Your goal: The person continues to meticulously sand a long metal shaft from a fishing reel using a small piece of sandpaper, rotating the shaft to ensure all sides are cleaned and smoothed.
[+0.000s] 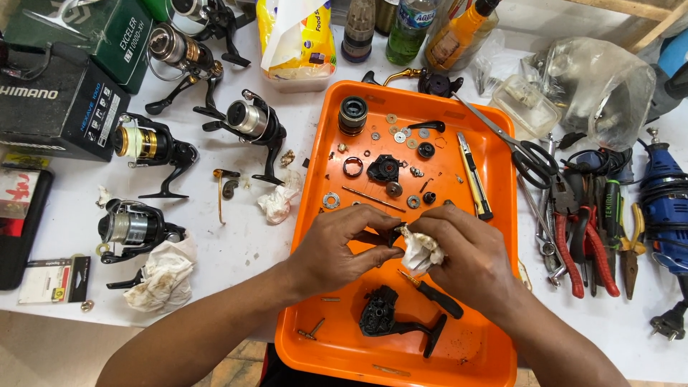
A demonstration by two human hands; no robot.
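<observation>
Over the orange tray the left hand pinches a small dark reel part, its length lying sideways toward the right hand; that hand, fingers closed on a crumpled white tissue, presses it against the part's right end, both hands touching

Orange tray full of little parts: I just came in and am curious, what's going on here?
A person works over the orange tray, which holds washers, gears and a black reel body. The left hand grips a small dark part while the right hand presses a crumpled white tissue against it. Several fishing reels stand on the white table to the left; pliers lie to the right.
</observation>
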